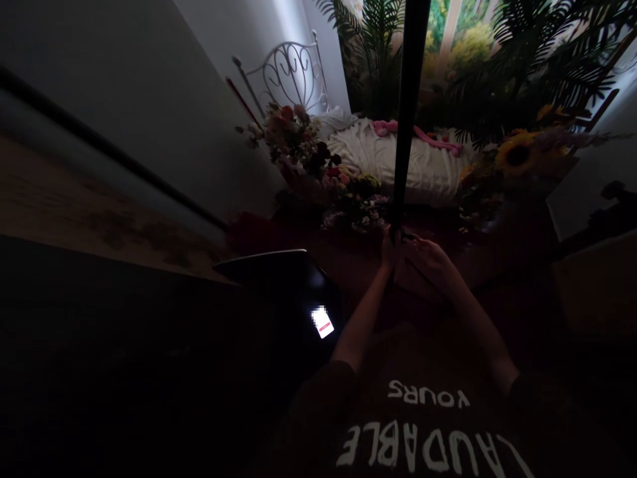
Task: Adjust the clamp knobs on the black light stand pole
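"Where's the pole?"

"Beyond it is the bed [432, 171]; the pole [407, 113] rises before the person, between both hands."

"Why that hold?"

"Probably for steadiness: the left hand [387, 251] is wrapped around it."

"And the right?"

"The right hand [430, 259] is just beside it, fingers bent; too dark to tell whether they're clamped on anything."
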A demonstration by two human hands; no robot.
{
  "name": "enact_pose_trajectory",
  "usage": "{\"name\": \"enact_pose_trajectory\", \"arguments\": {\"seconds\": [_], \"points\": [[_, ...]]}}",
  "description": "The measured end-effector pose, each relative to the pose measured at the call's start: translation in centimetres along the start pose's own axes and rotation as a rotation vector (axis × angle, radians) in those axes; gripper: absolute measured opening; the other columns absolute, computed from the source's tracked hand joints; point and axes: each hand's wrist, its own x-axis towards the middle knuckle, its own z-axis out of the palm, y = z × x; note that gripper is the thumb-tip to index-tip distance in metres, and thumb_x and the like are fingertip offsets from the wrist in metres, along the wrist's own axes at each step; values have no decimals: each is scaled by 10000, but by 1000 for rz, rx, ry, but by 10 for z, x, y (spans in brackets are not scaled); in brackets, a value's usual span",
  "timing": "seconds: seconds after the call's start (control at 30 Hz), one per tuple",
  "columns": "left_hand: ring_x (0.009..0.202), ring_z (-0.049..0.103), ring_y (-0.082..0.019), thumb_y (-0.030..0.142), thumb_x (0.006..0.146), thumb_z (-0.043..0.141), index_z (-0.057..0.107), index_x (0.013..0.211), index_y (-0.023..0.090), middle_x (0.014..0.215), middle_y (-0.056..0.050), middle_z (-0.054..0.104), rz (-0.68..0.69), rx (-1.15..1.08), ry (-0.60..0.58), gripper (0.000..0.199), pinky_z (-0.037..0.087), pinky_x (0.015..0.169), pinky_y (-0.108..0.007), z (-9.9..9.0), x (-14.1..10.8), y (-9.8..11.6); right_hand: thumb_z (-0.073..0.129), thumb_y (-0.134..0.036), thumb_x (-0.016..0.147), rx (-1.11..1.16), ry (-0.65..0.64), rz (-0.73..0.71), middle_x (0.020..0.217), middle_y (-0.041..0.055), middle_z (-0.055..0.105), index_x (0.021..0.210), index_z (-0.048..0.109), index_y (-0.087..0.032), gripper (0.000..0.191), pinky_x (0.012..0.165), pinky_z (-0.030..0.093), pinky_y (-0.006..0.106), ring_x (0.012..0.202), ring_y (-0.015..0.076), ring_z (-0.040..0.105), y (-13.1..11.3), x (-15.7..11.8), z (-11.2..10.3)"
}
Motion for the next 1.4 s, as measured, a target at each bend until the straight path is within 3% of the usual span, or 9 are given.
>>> {"name": "enact_pose_trajectory", "arguments": {"seconds": [0.27, 0.4, 0.53, 0.77, 0.87, 1.0, 1.13, 1.27, 1.4], "points": [[1375, 428, -305, 488, 983, 404, 380, 1396, 116, 1443, -271, 394, -159, 173, 212, 556, 316, 1181, -486, 30, -91, -27, 493, -111, 866, 263, 431, 81, 771, -4, 746, 883, 699, -245, 247, 609, 587, 160, 656, 80, 710, 24, -53, -116], [1208, 550, -253, 449, 978, 433, 329, 1401, 143, 1411, -232, 408, -311, 106, -104, 533, 408, 1108, -469, 68, -123, -38, 516, -105, 829, 366, 630, -13, 596, -34, 684, 691, 606, -230, 207, 528, 569, 180, 509, 91, 660, 23, -85, -167], [1170, 574, -215, 507, 986, 402, 392, 1355, 182, 1338, -166, 490, -196, -45, -471, 492, 449, 1069, -427, 120, -128, -16, 516, -184, 856, 465, 738, -158, 484, -46, 605, 600, 520, -216, 258, 467, 518, 184, 424, 94, 596, 9, -123, -199], [1292, 529, -255, 547, 941, 498, 397, 1406, 189, 1381, -163, 529, 292, -224, -973, 595, 403, 1134, -438, 209, -123, 57, 515, -454, 895, 320, 712, -238, 603, 13, 693, 802, 679, -201, 316, 445, 471, 224, 524, 149, 644, -28, -166, -205], [1218, 584, -256, 506, 925, 545, 297, 1461, 148, 1359, -193, 551, 283, -217, -1065, 690, 465, 1057, -428, 228, -128, 76, 674, -417, 826, 175, 774, -244, 648, -3, 713, 824, 699, -207, 211, 512, 488, 218, 574, 140, 653, -33, -168, -203], [1003, 667, -219, 429, 983, 440, 380, 1393, 179, 1177, -133, 655, 124, -92, -1068, 484, 515, 909, -377, 230, -131, 88, 780, -508, 714, 3, 768, -221, 680, -12, 703, 806, 700, -182, 349, 526, 448, 206, 553, 103, 608, -32, -167, -207], [917, 671, -207, 406, 981, 440, 453, 1324, 189, 1069, -106, 683, 167, -84, -1030, 406, 505, 837, -334, 226, -131, 93, 816, -595, 609, -232, 738, -330, 775, -5, 714, 817, 680, -203, 464, 629, 479, 224, 687, 129, 632, -33, -173, -214], [871, 662, -193, 388, 978, 442, 478, 1292, 190, 1017, -95, 689, 180, -109, -972, 373, 493, 792, -307, 226, -134, 93, 826, -483, 622, -552, 763, -528, 787, 6, 701, 779, 631, -222, 361, 707, 505, 278, 760, 174, 633, -37, -175, -216], [794, 651, -161, 374, 971, 470, 489, 1274, 214, 946, -60, 693, 157, -131, -948, 344, 486, 739, -275, 227, -137, 94, 690, -309, 705, -746, 965, -680, 812, 39, 682, 699, 634, -209, 115, 790, 525, 348, 790, 196, 637, -36, -168, -222]]}}
